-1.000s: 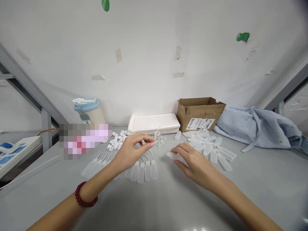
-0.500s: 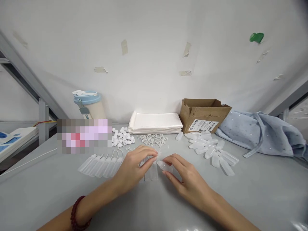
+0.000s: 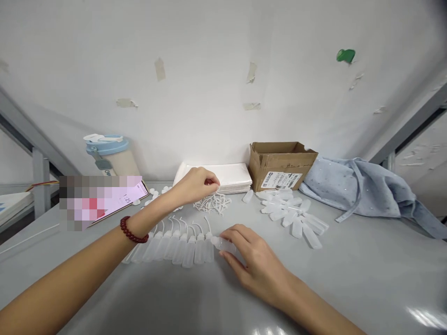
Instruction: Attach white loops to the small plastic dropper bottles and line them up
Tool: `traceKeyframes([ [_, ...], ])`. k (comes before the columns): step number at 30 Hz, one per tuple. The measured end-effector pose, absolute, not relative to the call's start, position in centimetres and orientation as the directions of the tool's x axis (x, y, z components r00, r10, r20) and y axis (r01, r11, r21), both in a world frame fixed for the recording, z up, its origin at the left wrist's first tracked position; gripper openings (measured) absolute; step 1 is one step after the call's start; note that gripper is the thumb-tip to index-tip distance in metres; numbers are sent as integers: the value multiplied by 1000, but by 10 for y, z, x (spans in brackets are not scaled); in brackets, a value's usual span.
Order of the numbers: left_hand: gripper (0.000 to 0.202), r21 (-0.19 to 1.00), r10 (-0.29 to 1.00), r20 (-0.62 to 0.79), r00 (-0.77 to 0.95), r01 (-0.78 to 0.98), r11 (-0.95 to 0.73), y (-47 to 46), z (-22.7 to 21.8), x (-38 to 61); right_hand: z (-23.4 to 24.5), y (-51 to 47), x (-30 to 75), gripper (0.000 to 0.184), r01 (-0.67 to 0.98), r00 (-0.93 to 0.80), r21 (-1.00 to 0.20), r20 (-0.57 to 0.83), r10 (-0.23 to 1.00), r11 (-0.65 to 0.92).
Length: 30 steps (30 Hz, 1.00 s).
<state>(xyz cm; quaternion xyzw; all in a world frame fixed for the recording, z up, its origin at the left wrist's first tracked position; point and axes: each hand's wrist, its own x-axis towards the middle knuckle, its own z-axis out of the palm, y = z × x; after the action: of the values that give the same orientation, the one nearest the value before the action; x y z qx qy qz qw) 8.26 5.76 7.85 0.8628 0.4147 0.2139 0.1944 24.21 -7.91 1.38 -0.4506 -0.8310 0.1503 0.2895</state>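
My right hand (image 3: 252,258) grips a small translucent squeeze bottle (image 3: 225,245) between thumb and fingers, its neck pointing left. My left hand (image 3: 197,184) is raised over a tangle of short white cords (image 3: 213,204), thumb and fingertips pinched together; whatever they hold is too small to make out. Side by side on the table lies a row of translucent bottles (image 3: 189,253) with white cords curling from their tops. The bottle in my right hand is close to the right end of that row. My left forearm partly hides the row's left end and some white caps (image 3: 153,191).
More loose bottles (image 3: 296,228) are heaped at the right, before an open cardboard box (image 3: 279,163) and a blue cloth (image 3: 352,186). A stack of white sheets (image 3: 233,174) stands against the wall. At the left are a phone (image 3: 129,197) and a lidded cup (image 3: 120,160).
My left hand has moved away from the bottle neck, up and back to the cord pile. My right hand still grips its bottle. The view has shifted to the right.
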Motion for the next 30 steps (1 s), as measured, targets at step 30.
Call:
traceKeyframes([
  [30, 27, 442, 531, 744, 406, 297, -846, -60, 16, 47, 1, -86, 235, 38, 584, -363, -504, 539, 760, 636],
])
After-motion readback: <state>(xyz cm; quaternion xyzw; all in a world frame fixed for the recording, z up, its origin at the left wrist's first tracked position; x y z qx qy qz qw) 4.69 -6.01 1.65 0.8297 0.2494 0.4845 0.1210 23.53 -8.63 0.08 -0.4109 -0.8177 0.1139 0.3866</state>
